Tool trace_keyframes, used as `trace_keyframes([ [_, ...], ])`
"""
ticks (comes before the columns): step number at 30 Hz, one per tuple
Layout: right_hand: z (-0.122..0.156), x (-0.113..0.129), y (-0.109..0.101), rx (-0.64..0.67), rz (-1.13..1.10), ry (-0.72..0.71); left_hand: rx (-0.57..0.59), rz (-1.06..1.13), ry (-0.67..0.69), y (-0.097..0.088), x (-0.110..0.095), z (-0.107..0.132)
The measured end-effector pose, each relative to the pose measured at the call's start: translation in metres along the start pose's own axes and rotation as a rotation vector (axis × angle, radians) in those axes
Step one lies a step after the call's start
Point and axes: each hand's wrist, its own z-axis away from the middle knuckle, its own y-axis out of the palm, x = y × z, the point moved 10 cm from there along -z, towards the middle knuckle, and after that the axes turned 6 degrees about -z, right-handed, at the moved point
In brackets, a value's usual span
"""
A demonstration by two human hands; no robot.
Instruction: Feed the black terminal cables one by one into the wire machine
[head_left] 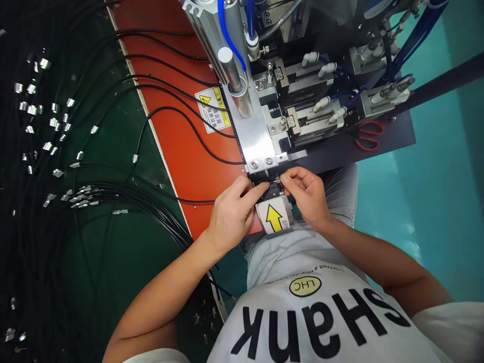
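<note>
My left hand (234,210) lies at the front of the machine, thumb and index finger pressed together. A black cable (196,201) runs in under this hand from the left, and its end seems to be between the fingers. Opposite it, my right hand (307,194) pinches the fine wires (278,180) at the cable's end; a bit of red shows there. Both sets of fingertips are just above a small black fixture block (273,192). In front of the block is a white label with a yellow arrow (274,217). The exact grip points are partly hidden by my fingers.
Several black cables (170,108) cross the orange machine base (162,136) into the machine. Bundled cables with silvery ends (85,195) lie on the green table (113,262). Pneumatic cylinders (313,118) with blue hoses stand ahead. Red-handled scissors (368,136) rest at the right.
</note>
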Motion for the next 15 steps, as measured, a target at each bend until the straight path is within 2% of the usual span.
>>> trace_keyframes([
  [9, -0.0054, -0.0063, -0.0036, 0.072, 0.02, 0.063, -0.002, 0.002, 0.003, 0.0014, 0.0018, 0.0001],
  [15, -0.006, -0.0068, -0.0006, 0.12, 0.03, 0.048, -0.011, -0.004, 0.021, 0.0004, -0.0009, -0.0001],
])
